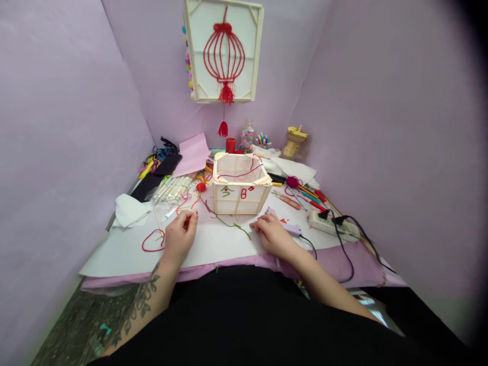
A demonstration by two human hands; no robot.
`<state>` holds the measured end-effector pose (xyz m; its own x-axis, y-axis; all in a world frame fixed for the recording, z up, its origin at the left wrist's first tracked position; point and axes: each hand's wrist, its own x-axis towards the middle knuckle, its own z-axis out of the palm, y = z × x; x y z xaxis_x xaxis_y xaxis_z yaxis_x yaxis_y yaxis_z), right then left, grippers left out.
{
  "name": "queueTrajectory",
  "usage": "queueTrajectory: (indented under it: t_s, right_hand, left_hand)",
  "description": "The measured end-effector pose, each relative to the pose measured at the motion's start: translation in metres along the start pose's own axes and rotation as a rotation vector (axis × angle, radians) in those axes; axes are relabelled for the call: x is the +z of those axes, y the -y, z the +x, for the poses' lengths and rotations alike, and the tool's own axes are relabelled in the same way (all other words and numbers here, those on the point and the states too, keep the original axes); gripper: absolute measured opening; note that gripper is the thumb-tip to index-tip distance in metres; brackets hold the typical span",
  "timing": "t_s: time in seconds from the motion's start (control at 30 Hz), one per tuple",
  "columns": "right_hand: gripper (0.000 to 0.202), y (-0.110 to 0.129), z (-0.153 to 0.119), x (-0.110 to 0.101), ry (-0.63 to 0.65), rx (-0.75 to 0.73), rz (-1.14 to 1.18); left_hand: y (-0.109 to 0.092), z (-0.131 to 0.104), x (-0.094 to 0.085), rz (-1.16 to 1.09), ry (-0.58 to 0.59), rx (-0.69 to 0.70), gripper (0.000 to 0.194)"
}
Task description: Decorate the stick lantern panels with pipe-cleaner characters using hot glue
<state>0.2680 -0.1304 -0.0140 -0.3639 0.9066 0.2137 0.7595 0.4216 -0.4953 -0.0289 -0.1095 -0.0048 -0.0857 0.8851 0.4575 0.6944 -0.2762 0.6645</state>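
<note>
My left hand [180,235] is closed in a pinch above the white paper; what its fingertips hold, if anything, I cannot make out. My right hand [271,235] lies low over the paper with its fingers loosely spread, beside a lilac glue gun [293,230] that it partly hides. Between and beyond the hands stands a box-shaped frame [243,201] of pale sticks with white panels. Green and red yarn characters mark its front, and a dark red strand [244,175] lies across its top. A green yarn piece [238,226] lies in front.
At left are a red yarn loop [147,248], crumpled tissue [130,210] and bagged sticks [175,192]. A power strip [333,225] with black cords, an orange cutter [286,200] and a magenta yarn ball [293,182] lie right. A lantern panel [231,51] hangs above.
</note>
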Motion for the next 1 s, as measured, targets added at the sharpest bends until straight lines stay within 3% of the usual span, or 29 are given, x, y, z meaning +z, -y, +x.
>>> queueTrajectory:
  t_s: [1.0]
  right_hand:
    - [0.028, 0.0038, -0.0068, -0.0032, 0.028, -0.032, 0.148]
  left_hand:
    - [0.0, 0.0, 0.0005, 0.013, 0.001, 0.022, 0.02]
